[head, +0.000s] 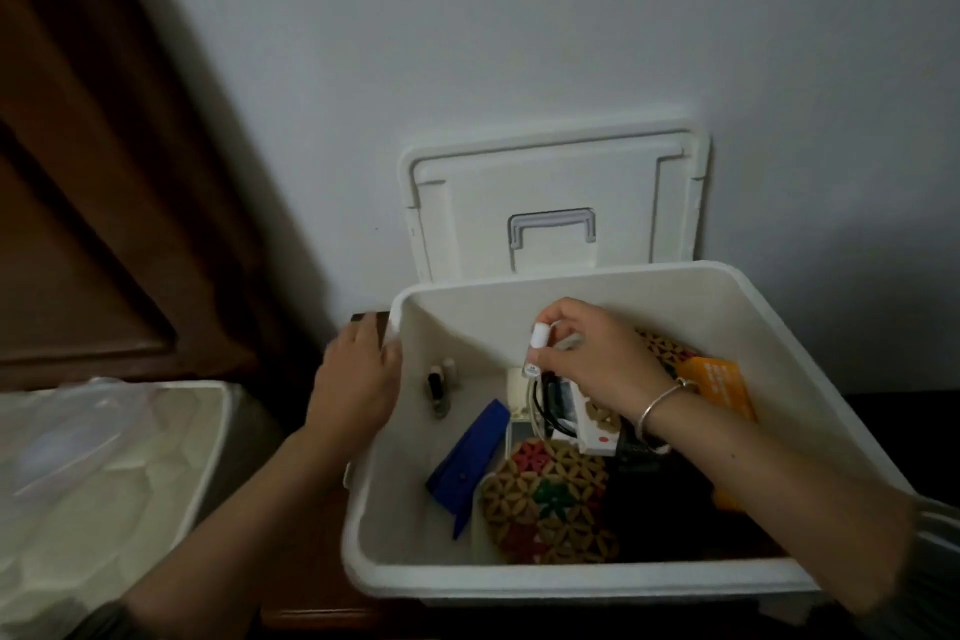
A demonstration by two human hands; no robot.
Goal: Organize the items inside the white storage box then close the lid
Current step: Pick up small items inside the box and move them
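The white storage box [571, 582] is seen standing open on a wooden surface [311, 608], close to a pale wall [519, 16]. Its lid [467, 203] is off and is propped upright against that wall just behind the box, with the grey handle [551, 224] facing outward.

Inside, a small white tube [537, 348] is held above the contents by the right hand [592, 359]. It is pinched end to end, a fingertip at the top and the thumb at the bottom, with the other fingers curled in. A silver bracelet [660, 400] is worn on that wrist.

The left hand [358, 379] is laid against the outside of the box's left wall. Its fingers are nearly straight and reach toward the back corner, the thumb is set at the rim, and nothing is gripped.

On the box floor, two small bottles [439, 385] are seen near the left wall, and a flat blue item [467, 452] lies tilted beside them. A woven trivet [550, 499] in tan, red and green is placed toward the front. A small white carton [597, 431] with black cables lies under the right hand, and an orange card [717, 379] is leant at the right side. The dark mass at the right front cannot be made out.

A bin [171, 457] lined with clear plastic is found to the left, and a brown wooden door [78, 172] behind it
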